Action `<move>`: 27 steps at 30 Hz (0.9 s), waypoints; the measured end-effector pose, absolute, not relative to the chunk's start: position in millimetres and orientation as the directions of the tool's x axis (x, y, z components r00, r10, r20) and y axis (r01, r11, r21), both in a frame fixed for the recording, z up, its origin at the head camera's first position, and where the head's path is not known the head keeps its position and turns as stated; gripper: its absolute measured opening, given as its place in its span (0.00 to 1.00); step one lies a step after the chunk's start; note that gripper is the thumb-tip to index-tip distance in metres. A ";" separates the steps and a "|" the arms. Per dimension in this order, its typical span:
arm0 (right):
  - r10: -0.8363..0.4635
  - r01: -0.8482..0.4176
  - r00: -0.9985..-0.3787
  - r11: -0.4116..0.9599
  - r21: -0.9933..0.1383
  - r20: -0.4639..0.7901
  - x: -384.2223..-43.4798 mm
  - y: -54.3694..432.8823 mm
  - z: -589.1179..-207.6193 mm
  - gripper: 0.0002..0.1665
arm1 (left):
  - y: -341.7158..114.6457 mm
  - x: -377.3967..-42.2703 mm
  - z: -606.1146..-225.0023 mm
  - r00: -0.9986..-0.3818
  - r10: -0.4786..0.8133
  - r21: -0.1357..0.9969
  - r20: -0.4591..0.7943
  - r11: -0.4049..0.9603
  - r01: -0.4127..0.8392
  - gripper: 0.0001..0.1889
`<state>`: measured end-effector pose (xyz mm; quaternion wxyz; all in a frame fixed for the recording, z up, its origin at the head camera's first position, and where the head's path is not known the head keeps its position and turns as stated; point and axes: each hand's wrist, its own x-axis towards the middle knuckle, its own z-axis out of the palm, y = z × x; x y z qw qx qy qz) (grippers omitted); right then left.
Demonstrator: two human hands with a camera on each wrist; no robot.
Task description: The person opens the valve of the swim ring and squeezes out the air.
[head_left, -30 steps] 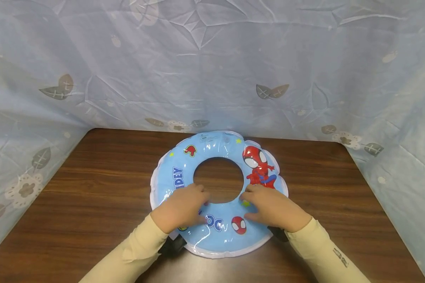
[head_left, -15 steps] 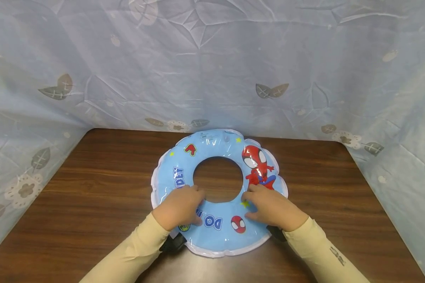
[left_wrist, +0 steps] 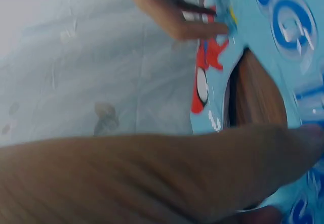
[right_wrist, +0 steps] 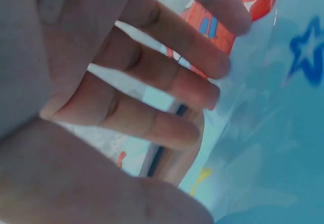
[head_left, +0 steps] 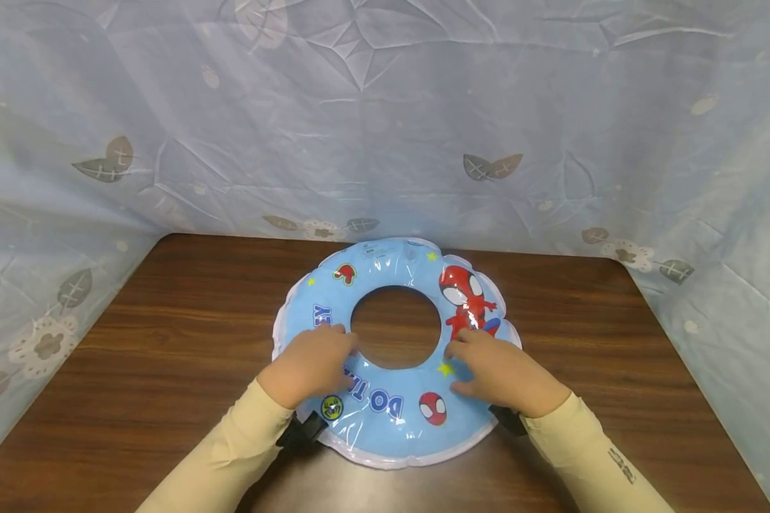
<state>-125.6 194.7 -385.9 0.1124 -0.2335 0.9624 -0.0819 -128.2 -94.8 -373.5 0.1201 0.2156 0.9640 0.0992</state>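
A light-blue inflatable swim ring with cartoon prints and a pale seam lies flat on the brown wooden table. My left hand is over the ring's left front part, fingers toward the hole. Over the right side, just below the red cartoon figure, is my right hand. In the right wrist view the right hand's fingers are spread and fairly straight, fingertips at the ring's surface. The left wrist view shows the left hand large in front, its fingertips by the printed letters. Neither hand grips the ring.
A pale blue-grey curtain with leaf and flower prints hangs behind the table and along both sides. The ring's far edge lies near the table's back edge. Dark wrist straps touch the near side of the ring.
My left hand has shifted left and slightly away from the hole, uncovering more printed letters and a round spider emblem. My right hand has shifted slightly right. The ring stays almost in place.
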 end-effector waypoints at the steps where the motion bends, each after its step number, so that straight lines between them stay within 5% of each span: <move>1: -0.459 -0.422 -0.871 0.881 -0.213 -0.176 -125.8 196.1 -385.0 0.30 | -97.4 -130.3 -373.1 -0.886 0.429 0.224 -0.173 0.894 0.389 0.22; 18: -0.385 -0.324 -0.892 0.910 -0.259 -0.235 -130.5 196.5 -393.9 0.34 | -105.7 -146.1 -389.6 -0.904 0.386 0.205 -0.183 0.914 0.349 0.28; 27: -0.467 -0.431 -0.869 0.877 -0.212 -0.163 -123.3 192.6 -384.9 0.29 | -94.4 -132.8 -375.3 -0.869 0.476 0.232 -0.136 0.868 0.439 0.24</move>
